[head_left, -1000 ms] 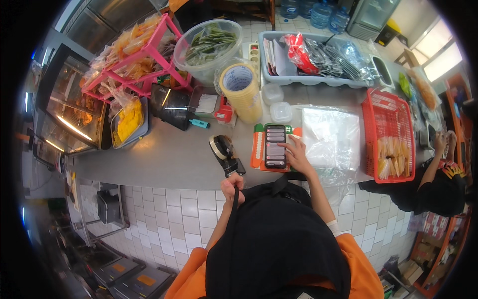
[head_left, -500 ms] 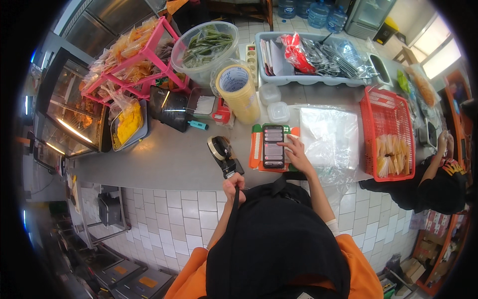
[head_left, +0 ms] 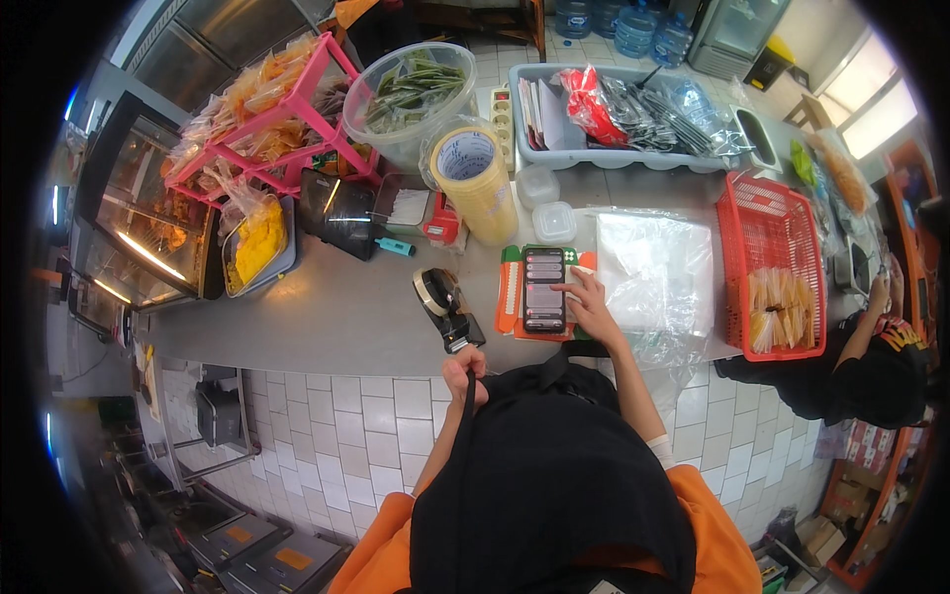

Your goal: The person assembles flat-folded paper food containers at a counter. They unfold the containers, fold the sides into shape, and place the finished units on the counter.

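A dark smartphone (head_left: 543,288) lies screen up on an orange and green case or board (head_left: 511,289) on the grey steel counter (head_left: 336,315). My right hand (head_left: 592,309) rests on the phone's right edge, a fingertip touching the screen. My left hand (head_left: 464,373) sits low at the counter's front edge, fingers curled around a black strap of my dark clothing. Just above that hand stands a black tape dispenser (head_left: 443,306) with a pale roll.
A stack of clear plastic bags (head_left: 655,272) lies right of the phone, then a red basket (head_left: 775,261) with wafers. Behind are a yellow lidded tub (head_left: 479,182), small clear containers (head_left: 554,222), a grey tray (head_left: 633,109), a bowl of greens (head_left: 408,90) and a pink rack (head_left: 273,109). Another person (head_left: 871,356) sits right.
My right hand has stayed on the phone, its finger shifting slightly on the screen. The left hand keeps its place by the strap.
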{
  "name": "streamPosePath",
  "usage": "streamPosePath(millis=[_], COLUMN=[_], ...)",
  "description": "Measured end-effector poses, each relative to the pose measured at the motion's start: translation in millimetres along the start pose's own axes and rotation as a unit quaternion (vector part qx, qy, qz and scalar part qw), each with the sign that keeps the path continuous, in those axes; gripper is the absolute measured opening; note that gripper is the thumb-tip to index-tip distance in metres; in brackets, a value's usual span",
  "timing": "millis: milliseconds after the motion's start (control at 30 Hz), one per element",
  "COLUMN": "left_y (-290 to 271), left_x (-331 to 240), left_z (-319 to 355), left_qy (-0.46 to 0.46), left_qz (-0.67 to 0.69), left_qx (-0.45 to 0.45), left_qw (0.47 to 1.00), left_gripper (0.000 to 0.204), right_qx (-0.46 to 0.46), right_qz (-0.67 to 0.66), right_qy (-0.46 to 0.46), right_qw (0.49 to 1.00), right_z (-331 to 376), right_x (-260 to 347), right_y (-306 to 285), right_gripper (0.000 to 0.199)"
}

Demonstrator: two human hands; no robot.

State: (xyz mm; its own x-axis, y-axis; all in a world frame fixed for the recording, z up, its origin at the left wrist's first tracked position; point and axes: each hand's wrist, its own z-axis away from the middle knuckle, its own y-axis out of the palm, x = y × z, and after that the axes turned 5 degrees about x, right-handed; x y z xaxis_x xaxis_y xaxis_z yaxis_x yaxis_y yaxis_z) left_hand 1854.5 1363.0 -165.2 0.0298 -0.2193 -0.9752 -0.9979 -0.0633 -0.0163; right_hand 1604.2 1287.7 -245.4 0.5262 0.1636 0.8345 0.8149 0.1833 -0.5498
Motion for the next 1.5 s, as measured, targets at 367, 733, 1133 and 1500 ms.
streamPosePath(millis=[367, 733, 1133, 1500], left_y=[2.0, -7.5, -39.4, -64.2], left_x=[1.2, 24.0, -52.4, -89.7], left_z=[3.9, 11.5, 9.0, -12.4], left_qy=[-0.012, -0.105, -0.342, -0.286], left_qz=[0.009, -0.136, -0.149, -0.054], left_qx=[0.004, 0.062, 0.412, 0.556], left_qw=[1.0, 0.983, 0.832, 0.779], left_gripper=[0.071, 0.044, 0.034, 0.043], right_qx=[0.018, -0.001, 0.014, 0.023], right_qz=[-0.003, -0.019, -0.015, -0.022], right_qy=[0.022, -0.001, 0.011, 0.017], right_qw=[1.0, 1.0, 1.0, 0.999], right_z=[1.3, 1.3, 1.0, 2.0], right_x=[-1.4, 2.0, 1.6, -0.7], right_y=[-0.5, -2.0, -3.0, -4.1], right_gripper=[0.038, 0.041, 0.039, 0.039])
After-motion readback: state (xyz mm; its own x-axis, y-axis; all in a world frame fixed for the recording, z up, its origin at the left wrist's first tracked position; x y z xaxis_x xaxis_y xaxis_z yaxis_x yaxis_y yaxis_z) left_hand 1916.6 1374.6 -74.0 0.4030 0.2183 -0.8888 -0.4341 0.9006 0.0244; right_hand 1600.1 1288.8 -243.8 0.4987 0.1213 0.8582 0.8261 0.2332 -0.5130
